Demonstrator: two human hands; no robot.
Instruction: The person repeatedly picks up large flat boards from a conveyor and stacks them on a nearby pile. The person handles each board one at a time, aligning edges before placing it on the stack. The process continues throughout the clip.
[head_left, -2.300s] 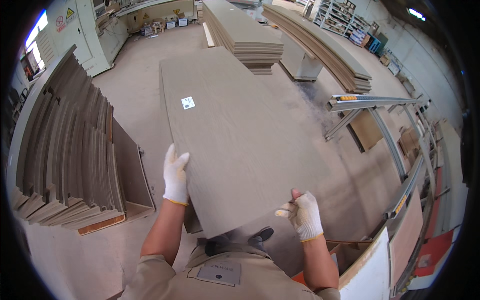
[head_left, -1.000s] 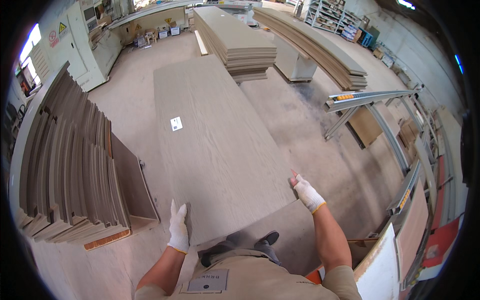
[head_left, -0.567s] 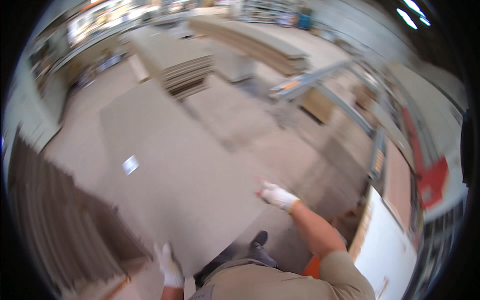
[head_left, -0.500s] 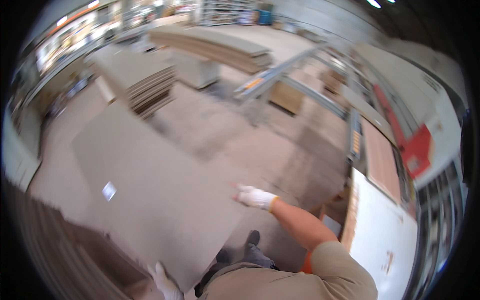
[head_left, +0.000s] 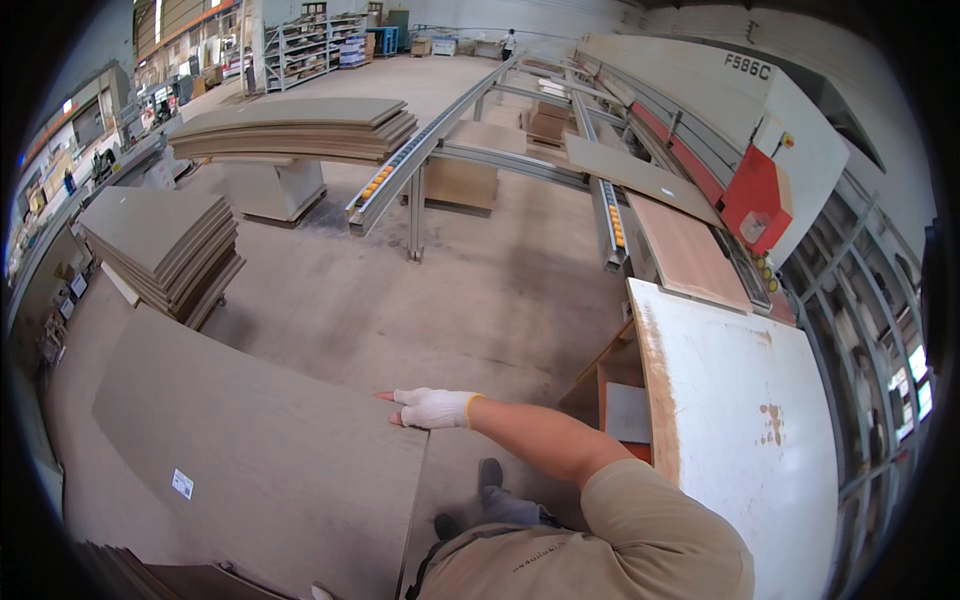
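A large flat grey-brown board (head_left: 270, 430) fills the lower left, with a small white label (head_left: 182, 484) on its face. My right hand (head_left: 432, 407), in a white knit glove with bare fingertips, is at the board's right corner. Its thumb and a finger show over the face, pinching the edge; the other fingers are hidden. Of my left hand (head_left: 321, 592) only a bit of white glove shows at the lower rim, by the board's near edge. Its fingers are out of sight.
Board stacks (head_left: 165, 245) stand at left, with a longer stack (head_left: 290, 128) behind. Metal rails with orange rollers (head_left: 380, 180) run into the distance. A white worn-edged tabletop (head_left: 745, 400) lies at right, beside a large machine with a red guard (head_left: 755, 205). A person (head_left: 509, 44) stands far back.
My view has swung, so the stacks and rails now sit further left. My right hand stays at the board's corner. My left hand has nearly left the picture.
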